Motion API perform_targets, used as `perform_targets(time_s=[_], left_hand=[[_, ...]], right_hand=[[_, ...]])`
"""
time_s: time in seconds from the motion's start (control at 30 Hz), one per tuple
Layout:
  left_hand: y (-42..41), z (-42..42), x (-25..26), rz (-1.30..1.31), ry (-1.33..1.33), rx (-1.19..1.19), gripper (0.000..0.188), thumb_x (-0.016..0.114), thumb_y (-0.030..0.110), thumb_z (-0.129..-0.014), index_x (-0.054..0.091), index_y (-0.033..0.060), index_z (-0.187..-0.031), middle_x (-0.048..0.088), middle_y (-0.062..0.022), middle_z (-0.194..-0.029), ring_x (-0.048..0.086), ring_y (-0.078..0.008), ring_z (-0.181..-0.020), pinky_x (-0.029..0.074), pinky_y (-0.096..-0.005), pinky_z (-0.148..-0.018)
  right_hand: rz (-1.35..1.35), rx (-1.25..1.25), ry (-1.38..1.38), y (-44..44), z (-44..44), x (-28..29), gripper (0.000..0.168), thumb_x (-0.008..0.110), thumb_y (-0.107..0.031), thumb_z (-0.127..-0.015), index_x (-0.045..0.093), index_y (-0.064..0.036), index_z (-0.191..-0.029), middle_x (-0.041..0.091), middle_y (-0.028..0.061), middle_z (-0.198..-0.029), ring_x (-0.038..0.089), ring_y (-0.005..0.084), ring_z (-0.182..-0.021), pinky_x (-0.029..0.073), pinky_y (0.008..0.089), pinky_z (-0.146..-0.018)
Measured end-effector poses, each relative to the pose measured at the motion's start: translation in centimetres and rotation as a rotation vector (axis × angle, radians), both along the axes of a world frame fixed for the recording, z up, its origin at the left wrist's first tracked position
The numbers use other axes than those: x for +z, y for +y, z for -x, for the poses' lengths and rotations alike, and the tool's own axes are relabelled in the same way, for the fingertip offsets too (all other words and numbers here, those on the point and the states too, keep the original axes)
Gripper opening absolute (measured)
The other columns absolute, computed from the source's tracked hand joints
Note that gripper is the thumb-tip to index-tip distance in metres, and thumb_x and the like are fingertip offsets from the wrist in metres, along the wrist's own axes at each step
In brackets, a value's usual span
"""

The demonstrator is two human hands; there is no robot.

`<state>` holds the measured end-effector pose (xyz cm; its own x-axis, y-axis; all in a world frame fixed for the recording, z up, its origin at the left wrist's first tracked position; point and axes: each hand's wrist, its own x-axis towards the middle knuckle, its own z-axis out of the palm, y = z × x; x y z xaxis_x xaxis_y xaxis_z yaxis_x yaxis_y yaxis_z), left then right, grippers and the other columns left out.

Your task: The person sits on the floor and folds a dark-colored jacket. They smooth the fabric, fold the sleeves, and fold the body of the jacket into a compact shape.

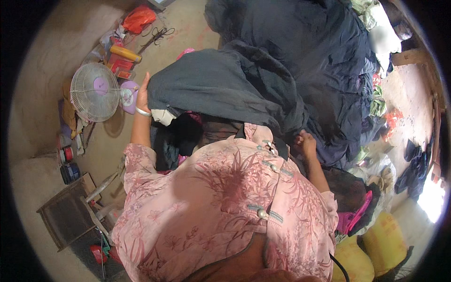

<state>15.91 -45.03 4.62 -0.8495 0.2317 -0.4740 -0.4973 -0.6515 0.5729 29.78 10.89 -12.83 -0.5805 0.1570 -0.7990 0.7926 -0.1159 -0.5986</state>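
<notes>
A large dark grey cloth garment (211, 81) lies bunched across my lap, its near edge folded over. At its left edge stands my left hand (142, 95), a silver bangle at the wrist. The thumb side points up, and the cloth hides most of the fingers, so its grip is unclear. On the right, my right hand (306, 141) is curled at the cloth's near edge, with dark fabric at its fingertips. A pale cloth piece (164, 117) shows beneath the garment beside my left wrist.
A heap of dark fabric (317, 46) spreads ahead and right. To the left stand a fan (95, 92), a yellow cylinder (125, 53) and a red plastic bag (139, 19). A wooden-framed piece (67, 211) lies lower left. Yellow sacks (384, 243) and clothes are at lower right.
</notes>
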Motion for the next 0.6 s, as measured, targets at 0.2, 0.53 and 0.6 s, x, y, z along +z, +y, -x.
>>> perform_targets(time_s=[0.2,0.53,0.6], left_hand=[[0.1,0.0,1.2,0.058,-0.027,-0.039,0.044,0.052,0.034,-0.093,0.055,-0.0025,-0.117,0.061,-0.0166,-0.114,0.06,-0.0286,-0.102,0.047,-0.0426,-0.091],[6.4,10.6,14.4,0.216,0.365,-0.158,0.038,0.056,0.03,-0.091,0.058,-0.0003,-0.114,0.063,-0.0117,-0.111,0.063,-0.0226,-0.095,0.05,-0.0365,-0.086],[8.3,14.3,17.7,0.328,0.581,0.143,0.036,0.059,0.029,-0.09,0.06,0.001,-0.112,0.064,-0.0101,-0.11,0.063,-0.0212,-0.093,0.05,-0.0355,-0.085]], right_hand=[[0.201,-0.103,-0.045,-3.7,5.2,-5.6,0.065,0.07,-0.045,-0.076,0.051,-0.001,-0.12,0.061,0.0151,-0.098,0.059,0.0309,-0.089,0.047,0.0388,-0.081],[-0.143,-0.207,0.416,5.3,16.9,12.4,0.031,0.052,-0.023,-0.087,0.061,0.002,-0.103,0.062,0.0169,-0.1,0.06,0.0299,-0.089,0.047,0.0414,-0.078],[0.194,-0.524,0.706,11.2,18.4,20.0,0.032,0.05,-0.02,-0.089,0.055,0.003,-0.11,0.063,0.0139,-0.103,0.061,0.029,-0.093,0.05,0.0384,-0.08]])
